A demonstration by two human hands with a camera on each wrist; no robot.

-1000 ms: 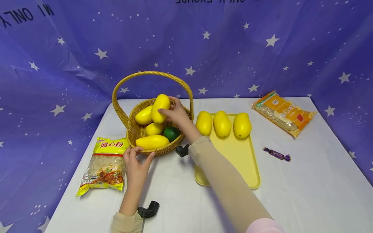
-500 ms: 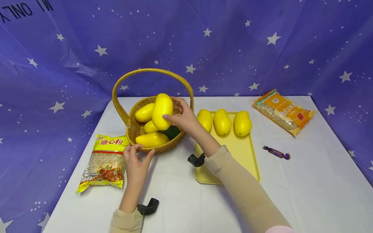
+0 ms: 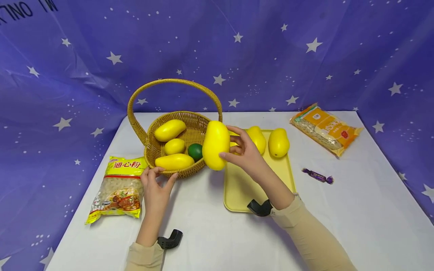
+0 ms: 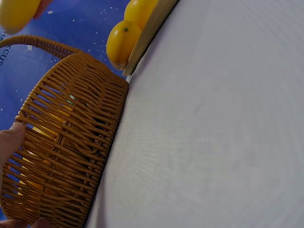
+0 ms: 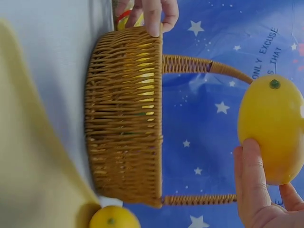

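Note:
My right hand (image 3: 249, 155) grips a yellow mango (image 3: 216, 145) between thumb and fingers, raised between the basket and the tray; the right wrist view shows the stem spot of this mango (image 5: 274, 128). At the near rim of the wicker basket (image 3: 190, 174), my left hand (image 3: 156, 192) holds on with thumb and fingers spread along it. Inside the basket lie a long mango (image 3: 174, 162), another mango (image 3: 170, 130), a smaller yellow fruit (image 3: 174, 146) and a dark green fruit (image 3: 195, 151). On the yellow tray (image 3: 237, 197), mangoes (image 3: 279, 143) line the far end, one mostly hidden behind my right hand.
A macaroni bag (image 3: 118, 188) lies left of the basket, against its side in this view. Far right is an orange grain bag (image 3: 325, 130), with a purple wrapped candy (image 3: 318, 176) nearer. The basket's tall handle (image 3: 174, 81) arches above it. A starry blue cloth hangs behind the table.
My right hand has carried the mango up out of the basket and rightward, past the basket's right rim toward the tray. The left hand has stayed at the near rim.

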